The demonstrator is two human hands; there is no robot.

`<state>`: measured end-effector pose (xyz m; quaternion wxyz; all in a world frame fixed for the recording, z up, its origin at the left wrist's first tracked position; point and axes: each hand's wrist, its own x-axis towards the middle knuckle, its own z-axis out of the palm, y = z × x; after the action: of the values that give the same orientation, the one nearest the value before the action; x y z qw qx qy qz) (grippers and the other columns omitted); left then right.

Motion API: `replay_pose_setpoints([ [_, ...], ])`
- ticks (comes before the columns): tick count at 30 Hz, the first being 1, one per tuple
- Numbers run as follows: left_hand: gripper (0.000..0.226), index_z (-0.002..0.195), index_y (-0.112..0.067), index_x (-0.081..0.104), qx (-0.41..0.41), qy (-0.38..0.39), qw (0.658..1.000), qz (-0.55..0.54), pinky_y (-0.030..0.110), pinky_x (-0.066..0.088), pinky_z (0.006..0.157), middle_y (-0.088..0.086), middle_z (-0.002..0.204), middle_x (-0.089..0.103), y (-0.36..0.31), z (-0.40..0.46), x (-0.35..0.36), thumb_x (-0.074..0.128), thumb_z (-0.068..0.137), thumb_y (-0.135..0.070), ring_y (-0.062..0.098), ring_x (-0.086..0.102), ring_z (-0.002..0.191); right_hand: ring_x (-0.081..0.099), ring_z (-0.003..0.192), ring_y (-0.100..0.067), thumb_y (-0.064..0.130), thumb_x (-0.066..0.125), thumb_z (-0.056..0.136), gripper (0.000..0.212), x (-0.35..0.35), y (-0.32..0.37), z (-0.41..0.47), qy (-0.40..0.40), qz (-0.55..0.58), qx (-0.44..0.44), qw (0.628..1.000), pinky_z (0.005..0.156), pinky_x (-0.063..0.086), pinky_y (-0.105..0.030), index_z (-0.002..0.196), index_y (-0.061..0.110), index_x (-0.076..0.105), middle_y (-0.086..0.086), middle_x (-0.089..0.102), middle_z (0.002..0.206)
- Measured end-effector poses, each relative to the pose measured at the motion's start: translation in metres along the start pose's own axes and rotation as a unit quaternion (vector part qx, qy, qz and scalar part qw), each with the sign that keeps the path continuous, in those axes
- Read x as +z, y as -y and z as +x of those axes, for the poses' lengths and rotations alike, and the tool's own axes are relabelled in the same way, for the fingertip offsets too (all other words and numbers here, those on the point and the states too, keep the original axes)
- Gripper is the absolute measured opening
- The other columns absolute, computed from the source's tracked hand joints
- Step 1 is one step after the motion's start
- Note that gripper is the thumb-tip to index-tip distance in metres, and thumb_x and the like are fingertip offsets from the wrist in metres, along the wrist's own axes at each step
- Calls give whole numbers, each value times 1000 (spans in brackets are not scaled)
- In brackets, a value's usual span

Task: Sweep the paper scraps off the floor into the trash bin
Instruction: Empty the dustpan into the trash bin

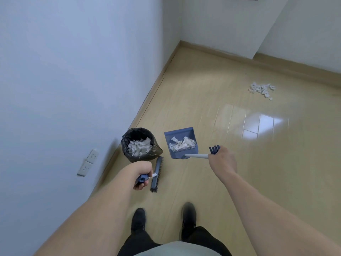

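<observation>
**Dustpan's loaded, bin's right there**

From where I'm watching, the left hand [143,177] is wrapped around the broom [156,174] handle top, arm reaching down and forward, bristle head resting on the floor [212,89] just beside the trash bin [141,143]. The right hand [222,159] grips the dustpan [181,143] by its long white handle, wrist cocked so the pan sits low, just right of the bin.

Paper scraps [182,143] in the pan look crumpled and feather-light, so I'd guess a quick tilt could flutter them out. Keep hold near the handle's end and tip slowly over the bag. The bin already has paper in it. Another pile of scraps [261,89] lies well apart, toward the far wall.
</observation>
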<state>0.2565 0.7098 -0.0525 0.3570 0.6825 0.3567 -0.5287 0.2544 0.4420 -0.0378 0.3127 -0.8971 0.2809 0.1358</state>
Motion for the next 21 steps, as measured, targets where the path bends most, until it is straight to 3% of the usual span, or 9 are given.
replay_pose_setpoints([
  [4, 24, 103, 1, 51, 0, 21, 996, -87, 22, 42, 47, 10, 62, 50, 26, 2, -41, 45, 82, -9, 15, 45, 46, 48, 62, -23, 16, 51, 86, 10, 19, 16, -32, -6, -20, -19, 1000, 52, 34, -27, 76, 17, 48, 2, 51, 70],
  [7, 25, 104, 5, 51, 5, 25, 993, -117, 24, 44, 50, 10, 59, 48, 48, 6, -75, 44, 83, -6, 16, 45, 48, 50, 64, -26, 20, 50, 88, 10, 32, 32, -53, -23, -42, -50, 998, 55, 40, -29, 78, 19, 49, 3, 52, 70],
  [13, 35, 113, 10, 54, 22, 22, 998, -50, 30, 53, 54, 16, 74, 54, 73, 11, -113, 44, 84, -7, 21, 53, 55, 57, 68, -27, 27, 52, 90, 3, 45, 46, -87, -30, -67, -101, 992, 59, 47, -32, 87, 26, 53, 3, 57, 72],
  [18, 46, 129, 6, 40, 45, -19, 999, -6, 36, 58, 56, 16, 90, 52, 76, 12, -126, 45, 85, -5, 25, 60, 61, 59, 74, -30, 24, 55, 91, 3, 42, 61, -96, -17, -83, -157, 984, 66, 50, -34, 93, 26, 54, 0, 62, 81],
  [21, 47, 133, 3, 35, 58, -46, 997, 17, 37, 60, 54, 18, 101, 53, 73, 6, -133, 45, 88, -4, 27, 62, 59, 56, 71, -30, 22, 55, 92, 5, 41, 76, -99, -6, -140, -215, 967, 60, 45, -31, 97, 22, 55, -3, 63, 83],
])
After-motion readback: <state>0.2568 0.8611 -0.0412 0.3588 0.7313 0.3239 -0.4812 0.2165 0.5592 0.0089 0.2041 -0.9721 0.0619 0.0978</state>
